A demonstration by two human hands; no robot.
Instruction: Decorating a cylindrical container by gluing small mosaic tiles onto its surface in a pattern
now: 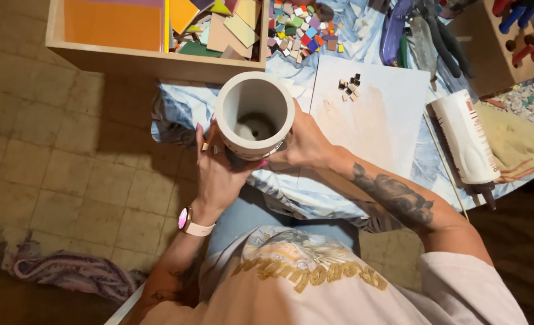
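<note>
Two hands are closed around a pale grey, cylindrical ceramic pot, which is held upright with its open mouth facing up, above the near edge of the counter and its blue-and-white patterned cloth. The left hand is wrapped under and around the pot's near-left side; the right hand is pressed against its right side. Both grips are shut on the pot, which is carried by them alone. A few small tiles appear to be stuck along its lower edge, though this is too small to be told for certain.

Just right of the grip, a white rectangular board is laid flat, with a small cluster of dark and tan square tiles on it. Further right, a white plastic glue bottle is lying on its side. Beyond the grip, a shallow wooden box of coloured sheets and a heap of mixed coloured mosaic tiles are seen.

As a judgement, the pot could be dropped onto the tiled floor below if either grip is loosened, since part of it hangs past the counter's edge. Any tiles still wet with glue could be shifted by pressing fingers.
</note>
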